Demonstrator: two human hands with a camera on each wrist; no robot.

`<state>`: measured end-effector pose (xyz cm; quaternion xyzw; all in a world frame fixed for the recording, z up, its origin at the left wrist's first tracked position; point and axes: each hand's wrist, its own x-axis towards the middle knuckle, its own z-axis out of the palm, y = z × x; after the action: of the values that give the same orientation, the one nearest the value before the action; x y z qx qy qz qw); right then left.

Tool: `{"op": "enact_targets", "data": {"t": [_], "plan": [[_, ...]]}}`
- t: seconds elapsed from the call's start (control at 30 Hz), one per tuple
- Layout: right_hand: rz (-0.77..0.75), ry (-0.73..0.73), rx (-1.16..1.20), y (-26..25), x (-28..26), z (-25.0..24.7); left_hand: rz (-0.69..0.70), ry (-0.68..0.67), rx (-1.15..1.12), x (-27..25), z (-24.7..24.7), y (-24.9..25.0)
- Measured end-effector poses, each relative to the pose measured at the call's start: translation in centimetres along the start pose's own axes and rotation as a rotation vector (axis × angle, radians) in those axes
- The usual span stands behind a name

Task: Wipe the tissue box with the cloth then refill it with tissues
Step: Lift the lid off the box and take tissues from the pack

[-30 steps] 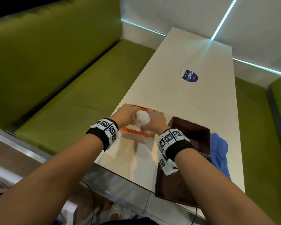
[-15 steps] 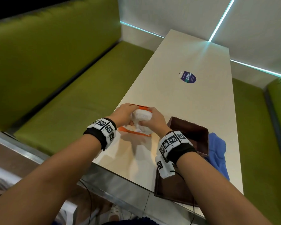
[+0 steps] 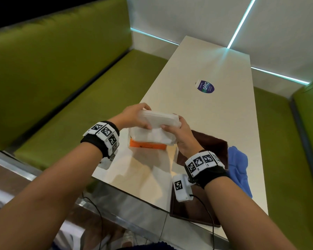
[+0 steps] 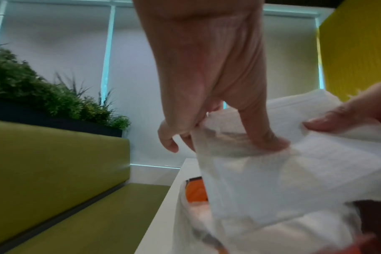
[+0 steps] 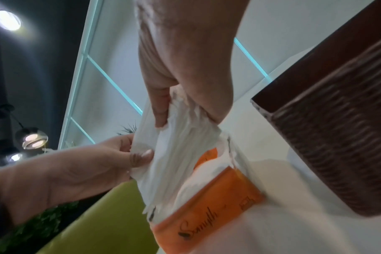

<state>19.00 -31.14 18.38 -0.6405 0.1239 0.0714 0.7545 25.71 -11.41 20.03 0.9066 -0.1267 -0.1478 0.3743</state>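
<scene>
At the near edge of the table (image 3: pixel 215 112), about 5 o'clock, a flat dark brown lid (image 3: pixel 192 210) lies partly under the right forearm. Just beyond it, around 4 o'clock, the open brown tissue box (image 3: pixel 215 147) stands upright with a crumpled blue cloth (image 3: pixel 239 166) touching its right side.

Toward the middle, at 6 o'clock from the hands, an orange and white tissue pack (image 3: pixel 148 146) sits on the table, its wrapper open at the top. Above it both hands hold a white stack of tissues (image 3: pixel 159 117) that is partly out of the pack. The left hand (image 3: pixel 132 115) pinches the stack's left end, thumb underneath and fingers curled over the top; the wrist view shows the thumb pressed into the paper. The right hand (image 3: pixel 177 134) grips the right end, thumb against the near side and fingers wrapped round the far edge.

Farther up the table, at 1 o'clock, lies a round purple sticker (image 3: pixel 205 86). A green bench (image 3: pixel 83 112) runs along 9 o'clock, another one (image 3: pixel 285 141) along 3 o'clock, and a white wall with lit blue strips closes 12 o'clock.
</scene>
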Motion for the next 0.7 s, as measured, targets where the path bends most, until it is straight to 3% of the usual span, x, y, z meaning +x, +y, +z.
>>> {"op": "enact_targets", "data": {"t": [0.17,0.27,0.37,0.5,0.7], "plan": [[-0.039,-0.029,0.216,-3.3,-0.1,-1.0,0.047,0.109,-0.645,-1.6,-1.6,2.8],[-0.074,-0.087,0.289,-5.0,-0.2,-1.6,0.014,0.043,-0.939,-2.4,-1.5,4.9],[-0.076,-0.082,0.289,-5.9,-0.4,-2.2,-0.019,-0.030,-1.020,-2.7,-0.9,6.4],[-0.068,-0.018,0.282,-6.5,-1.5,-2.7,-0.056,0.016,-1.039,-2.5,0.4,8.0],[0.129,-0.067,0.370,-6.8,-3.5,-5.9,-0.042,0.043,-0.976,-1.9,2.9,9.3]]}}
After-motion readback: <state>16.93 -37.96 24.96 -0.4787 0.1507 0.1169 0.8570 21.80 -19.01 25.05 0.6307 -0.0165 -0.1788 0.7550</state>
